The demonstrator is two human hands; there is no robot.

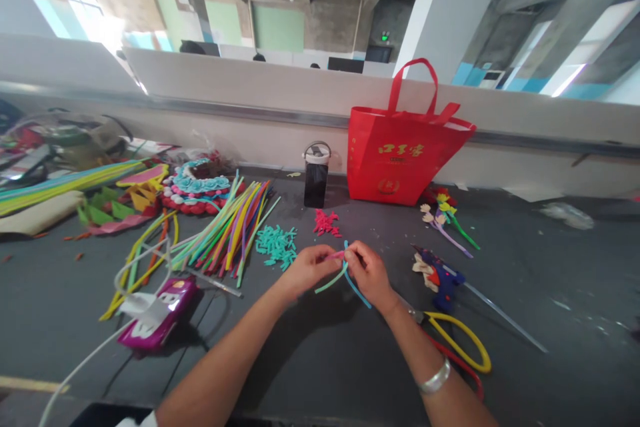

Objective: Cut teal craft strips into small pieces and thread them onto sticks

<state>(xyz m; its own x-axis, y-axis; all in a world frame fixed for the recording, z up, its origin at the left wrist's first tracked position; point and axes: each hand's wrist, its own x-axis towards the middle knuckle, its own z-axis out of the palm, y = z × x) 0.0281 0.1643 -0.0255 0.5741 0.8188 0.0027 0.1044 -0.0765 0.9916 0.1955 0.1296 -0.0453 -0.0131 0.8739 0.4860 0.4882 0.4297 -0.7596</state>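
Observation:
Both hands meet above the dark table, fingertips almost touching. My left hand is closed in a pinch on a short pink pipe cleaner. My right hand pinches a blue pipe cleaner, which hangs down below the fingers and pokes up a little above them. From between the hands a light green pipe cleaner slants down to the left; which fingers grip it I cannot tell. Just beyond lie a heap of turquoise cut pieces and a smaller heap of red cut pieces.
Scissors lie by my right forearm, near a blue glue gun with a clear stick. Finished flowers, a red bag and a black bottle stand farther back. Leftward are bundled pipe cleaners and a purple power strip.

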